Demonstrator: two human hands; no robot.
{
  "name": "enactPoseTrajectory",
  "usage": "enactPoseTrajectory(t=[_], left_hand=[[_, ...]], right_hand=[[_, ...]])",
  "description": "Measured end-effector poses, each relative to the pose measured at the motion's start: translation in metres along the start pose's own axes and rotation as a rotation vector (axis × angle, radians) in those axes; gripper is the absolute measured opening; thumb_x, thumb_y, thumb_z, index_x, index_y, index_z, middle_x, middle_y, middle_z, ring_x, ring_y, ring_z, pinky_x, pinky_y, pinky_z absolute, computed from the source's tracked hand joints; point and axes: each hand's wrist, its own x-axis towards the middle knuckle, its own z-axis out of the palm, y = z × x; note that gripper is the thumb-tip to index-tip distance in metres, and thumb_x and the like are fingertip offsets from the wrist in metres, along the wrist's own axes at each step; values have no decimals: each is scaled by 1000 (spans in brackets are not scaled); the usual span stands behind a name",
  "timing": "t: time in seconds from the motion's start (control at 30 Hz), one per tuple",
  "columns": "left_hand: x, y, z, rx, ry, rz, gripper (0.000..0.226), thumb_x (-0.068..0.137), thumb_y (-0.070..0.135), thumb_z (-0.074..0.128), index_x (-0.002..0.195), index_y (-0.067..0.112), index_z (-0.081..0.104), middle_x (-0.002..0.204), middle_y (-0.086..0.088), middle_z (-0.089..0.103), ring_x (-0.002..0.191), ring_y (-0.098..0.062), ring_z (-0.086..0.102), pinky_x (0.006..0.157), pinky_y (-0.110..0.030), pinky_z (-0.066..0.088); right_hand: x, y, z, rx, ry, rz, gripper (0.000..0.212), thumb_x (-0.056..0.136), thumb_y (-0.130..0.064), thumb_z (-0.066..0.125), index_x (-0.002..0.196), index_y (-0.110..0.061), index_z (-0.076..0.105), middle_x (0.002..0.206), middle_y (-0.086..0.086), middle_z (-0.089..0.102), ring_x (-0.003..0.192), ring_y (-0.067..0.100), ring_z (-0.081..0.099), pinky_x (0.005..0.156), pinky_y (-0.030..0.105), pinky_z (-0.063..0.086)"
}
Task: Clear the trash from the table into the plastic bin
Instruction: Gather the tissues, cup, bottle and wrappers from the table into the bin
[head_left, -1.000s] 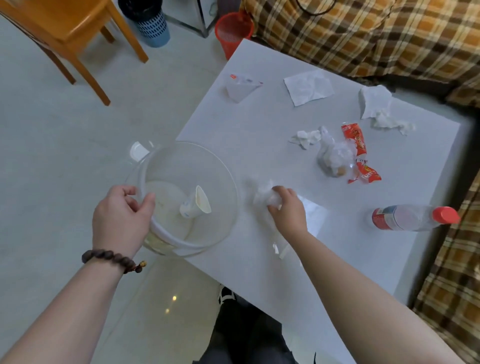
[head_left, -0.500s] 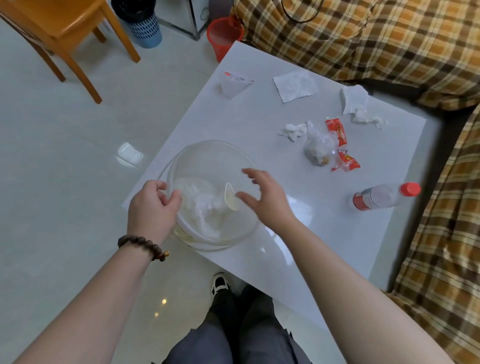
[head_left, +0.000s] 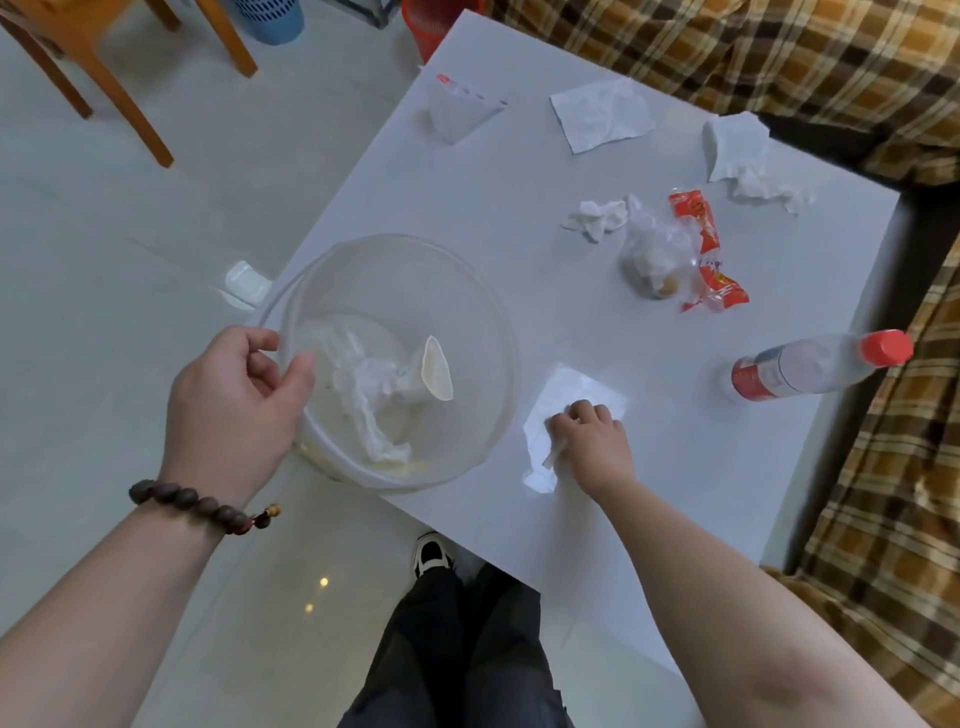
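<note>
My left hand (head_left: 236, 400) grips the clear round plastic bin (head_left: 467, 415) holding two scraps; my right hand's (head_left: 592, 441) fingers pinch one flat white wrapper (head_left: 566, 395) near the surface's near edge.

Soft even daylight; glare on table (head_left: 519, 218); wide-angle edge distortion.

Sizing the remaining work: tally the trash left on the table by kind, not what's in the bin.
White tissues or paper pieces: 4
Clear plastic bags or wrappers: 2
Red snack wrappers: 2
Plastic bottle with red cap: 1
Total: 9
</note>
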Motion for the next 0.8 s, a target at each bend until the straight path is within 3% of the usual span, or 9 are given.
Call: enactPoseTrajectory(t=[0.1,0.23,0.4,0.53,0.7,0.8], left_hand=[[0,-6,4,-14,-6,5,35,78,46,60,99,19,55,68,-1,57,69,-33,67,74,-47,55],[-4,-9,9,16,-13,17,23,86,34,64,99,18,54,69,-4,60,67,-29,67,69,-35,50],[-9,2,9,46,-22,9,26,86,30,63,104,12,58,66,2,55,68,-28,63,67,-32,43],[-15,15,0,44,-49,13,32,86,32,62,108,8,59,67,5,51,68,-24,61,62,-30,38],[-26,33,-15,3,-61,27,30,86,32,63,107,10,59,67,6,51,64,-10,55,55,-20,33],[-32,43,-19,-26,-97,43,31,86,35,62,106,12,58,69,4,53,66,-15,57,55,-24,36]], right_hand=[[3,2,5,-29,51,27,21,84,-13,50,101,-20,61,110,1,51,107,26,40,85,32,30],[-4,-1,-1,56,74,97,17,89,-9,43,93,-14,59,99,4,54,100,28,44,81,35,33],[-36,-29,-59,579,299,220,11,90,-10,50,80,-9,54,82,3,57,78,26,52,64,35,41],[-78,-84,-120,733,490,-4,10,87,-14,58,79,-16,54,78,-4,56,76,17,50,63,20,37],[-96,-153,-159,621,354,-235,5,85,-15,59,84,-10,57,83,5,60,77,21,51,68,32,40],[-98,-167,-160,463,188,-212,19,89,-24,59,104,-13,56,99,4,59,95,23,53,76,35,44]])
